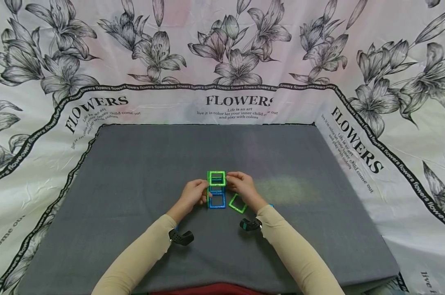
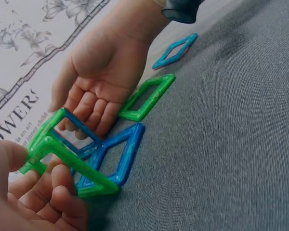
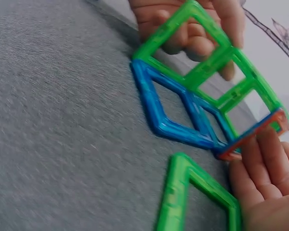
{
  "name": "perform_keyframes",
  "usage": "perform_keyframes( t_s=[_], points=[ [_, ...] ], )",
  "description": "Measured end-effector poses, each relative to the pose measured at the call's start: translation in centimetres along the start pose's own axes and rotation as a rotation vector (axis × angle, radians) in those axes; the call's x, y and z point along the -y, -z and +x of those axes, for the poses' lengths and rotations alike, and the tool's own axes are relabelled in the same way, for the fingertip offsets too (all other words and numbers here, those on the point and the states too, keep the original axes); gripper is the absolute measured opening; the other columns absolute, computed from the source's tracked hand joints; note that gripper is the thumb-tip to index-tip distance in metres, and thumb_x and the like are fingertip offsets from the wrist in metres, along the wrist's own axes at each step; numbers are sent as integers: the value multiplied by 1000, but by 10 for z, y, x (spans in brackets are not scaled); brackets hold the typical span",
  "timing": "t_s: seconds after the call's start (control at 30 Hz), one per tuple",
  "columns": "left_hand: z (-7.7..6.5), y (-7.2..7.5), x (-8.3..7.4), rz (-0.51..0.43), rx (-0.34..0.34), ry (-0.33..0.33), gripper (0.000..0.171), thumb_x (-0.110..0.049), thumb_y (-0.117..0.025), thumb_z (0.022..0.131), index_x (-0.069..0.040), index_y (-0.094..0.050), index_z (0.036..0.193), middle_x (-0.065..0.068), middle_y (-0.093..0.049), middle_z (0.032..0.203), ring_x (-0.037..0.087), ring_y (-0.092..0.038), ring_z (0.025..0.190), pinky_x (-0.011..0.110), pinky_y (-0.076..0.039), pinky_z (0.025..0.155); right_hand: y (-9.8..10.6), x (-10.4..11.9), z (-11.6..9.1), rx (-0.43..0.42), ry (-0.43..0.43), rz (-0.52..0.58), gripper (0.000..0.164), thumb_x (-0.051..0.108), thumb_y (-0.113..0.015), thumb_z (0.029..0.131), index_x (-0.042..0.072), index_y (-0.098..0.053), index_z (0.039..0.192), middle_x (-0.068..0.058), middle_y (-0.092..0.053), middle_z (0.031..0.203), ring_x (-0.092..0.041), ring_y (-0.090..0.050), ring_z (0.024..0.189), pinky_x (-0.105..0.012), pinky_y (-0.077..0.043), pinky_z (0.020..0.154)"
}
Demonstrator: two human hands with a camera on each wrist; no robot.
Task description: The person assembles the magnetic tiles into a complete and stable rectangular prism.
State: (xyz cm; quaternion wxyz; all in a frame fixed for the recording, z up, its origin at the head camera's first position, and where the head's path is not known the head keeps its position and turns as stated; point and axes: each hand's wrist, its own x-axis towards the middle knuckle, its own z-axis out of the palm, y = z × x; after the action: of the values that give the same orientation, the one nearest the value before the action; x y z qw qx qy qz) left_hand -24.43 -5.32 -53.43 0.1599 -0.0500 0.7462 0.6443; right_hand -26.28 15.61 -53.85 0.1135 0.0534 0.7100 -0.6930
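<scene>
Green and blue magnetic tiles, square open frames, are joined in a small structure at mid-table. A green tile point(image 1: 217, 172) lies on top, and a blue tile point(image 1: 217, 207) lies flat at the near side. My left hand point(image 1: 194, 192) pinches the green tiles at the structure's left side between thumb and fingers. On the opposite side, my right hand point(image 1: 242, 187) holds an upright tile with blue and orange-red edges point(image 3: 253, 132), its fingers against the outer face. A loose green tile point(image 2: 159, 96) lies on the cloth under the right hand.
Another loose blue tile point(image 2: 160, 53) lies near the right wrist, mostly hidden in the head view. Dark grey cloth point(image 1: 152, 155) covers the table. Flower-printed white sheets point(image 1: 163, 102) rise at its back and sides. Each wrist wears a black band point(image 1: 181, 237).
</scene>
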Motion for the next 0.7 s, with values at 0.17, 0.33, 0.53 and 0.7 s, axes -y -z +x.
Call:
perform_keyframes(
  t_s=[0.17,0.33,0.53,0.7],
  points=[
    [2,2,4,-73,79,63,41,-24,-41,109,-1,-59,138,1,-66,68,7,-52,49,22,-44,47,12,3,-4,62,-15,13,43,16,-58,103,-4,-54,141,-4,-70,101,-9,-69,88,-38,-59,94],
    [4,4,3,-94,100,89,43,-18,-36,108,0,-51,145,0,-64,68,7,-52,49,21,-44,46,22,13,-8,60,7,-158,42,16,-58,103,-4,-57,139,-20,-72,111,-14,-70,87,-35,-61,86],
    [7,8,7,-33,129,61,47,-2,-45,97,0,-54,143,6,-69,78,10,-54,54,22,-46,49,33,18,-22,112,141,-657,39,21,-63,101,4,-62,136,-20,-70,124,-31,-70,106,-40,-59,84],
    [7,13,9,23,167,22,53,0,-53,93,0,-52,146,4,-71,78,9,-57,56,22,-48,51,30,18,-47,185,351,-1104,39,24,-71,94,7,-67,130,-13,-70,117,-27,-66,99,-43,-56,80]
  ],
)
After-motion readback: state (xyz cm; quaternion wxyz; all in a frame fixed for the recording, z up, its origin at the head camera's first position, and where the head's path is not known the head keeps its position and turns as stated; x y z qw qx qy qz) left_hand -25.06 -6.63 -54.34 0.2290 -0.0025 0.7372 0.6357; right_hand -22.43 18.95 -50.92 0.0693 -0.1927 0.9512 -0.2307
